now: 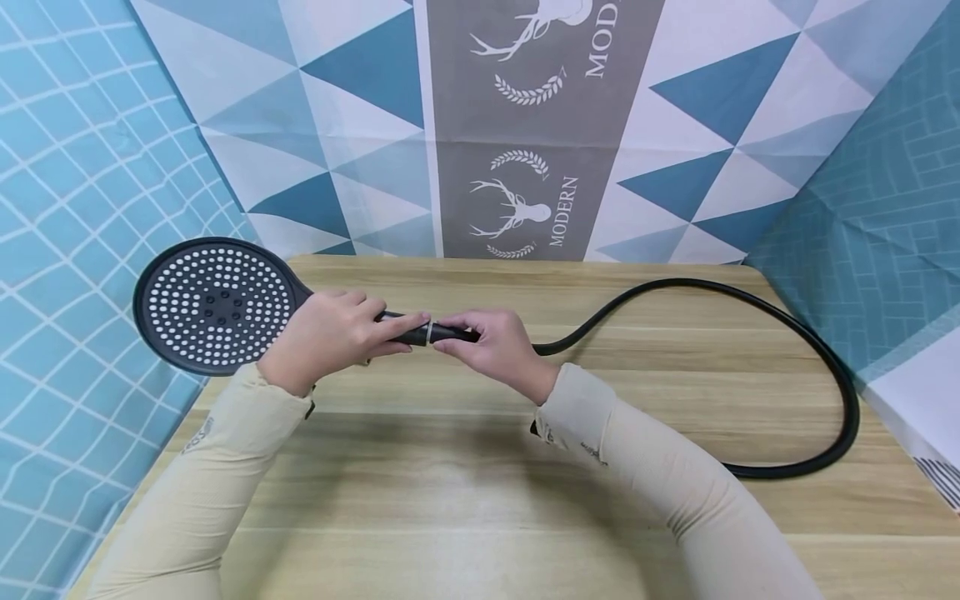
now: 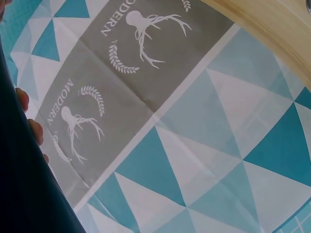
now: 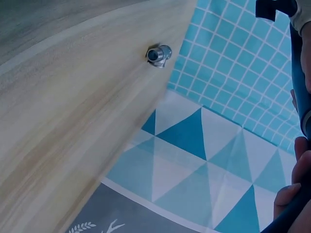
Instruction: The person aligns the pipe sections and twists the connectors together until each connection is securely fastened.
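A black round shower head point(image 1: 221, 307) with pale nozzles faces up at the left in the head view. My left hand point(image 1: 337, 337) grips its handle point(image 1: 408, 334). My right hand point(image 1: 498, 343) pinches the end fitting point(image 1: 455, 333) of a black shower hose point(image 1: 852, 408). Handle and fitting meet in line at a thin silver ring; how far they are joined I cannot tell. In the left wrist view a dark, blurred shape point(image 2: 24, 184) fills the lower left, with fingertips point(image 2: 36, 132) at its edge. The right wrist view shows curled fingers point(image 3: 285, 196) around the dark fitting.
A small chrome fitting point(image 3: 159, 54) stands on the wooden table point(image 1: 420, 500), mostly hidden by my left hand in the head view. The hose loops across the table's right side. Patterned sheets point(image 1: 375, 75) rise behind and at both sides; a white object point(image 1: 918, 392) stands at the right edge.
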{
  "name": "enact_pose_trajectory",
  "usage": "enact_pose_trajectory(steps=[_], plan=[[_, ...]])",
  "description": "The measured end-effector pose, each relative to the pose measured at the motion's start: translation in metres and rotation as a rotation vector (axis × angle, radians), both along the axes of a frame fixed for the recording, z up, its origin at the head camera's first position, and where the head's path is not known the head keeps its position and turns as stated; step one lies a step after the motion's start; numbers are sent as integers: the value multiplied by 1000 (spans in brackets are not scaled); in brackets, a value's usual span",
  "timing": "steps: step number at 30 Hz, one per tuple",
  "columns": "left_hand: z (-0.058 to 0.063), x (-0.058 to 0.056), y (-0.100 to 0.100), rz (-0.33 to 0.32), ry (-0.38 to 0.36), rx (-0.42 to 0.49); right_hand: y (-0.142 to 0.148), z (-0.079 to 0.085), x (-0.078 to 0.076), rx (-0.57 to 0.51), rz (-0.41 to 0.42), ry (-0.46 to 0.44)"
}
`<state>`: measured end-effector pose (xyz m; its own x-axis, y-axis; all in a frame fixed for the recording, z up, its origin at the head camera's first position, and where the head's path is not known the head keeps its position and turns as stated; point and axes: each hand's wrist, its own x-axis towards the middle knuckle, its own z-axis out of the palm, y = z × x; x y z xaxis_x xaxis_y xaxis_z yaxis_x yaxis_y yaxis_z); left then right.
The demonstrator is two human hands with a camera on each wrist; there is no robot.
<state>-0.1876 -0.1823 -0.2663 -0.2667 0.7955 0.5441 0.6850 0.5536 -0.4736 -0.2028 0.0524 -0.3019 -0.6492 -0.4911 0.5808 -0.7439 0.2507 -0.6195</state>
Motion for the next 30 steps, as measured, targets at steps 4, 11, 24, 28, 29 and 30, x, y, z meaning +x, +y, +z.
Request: enact_pose_trajectory(steps=[4,11,24,28,29,30], plan=[[1,0,1,-6,4,4,0,1,1,21,-18,48],[3,2,1,-2,-2,2,-2,0,2,40,-39,118],[11,3,1,5,-6,17,-4,-8,0,-27,-108,530],[12,3,1,13,-10,5,-4,-6,0,-12,-120,544],[11,3,1,17,-11,1,-3,-6,0,-3,-118,546],[11,3,1,19,-13,-2,-3,-5,0,7,-116,549]])
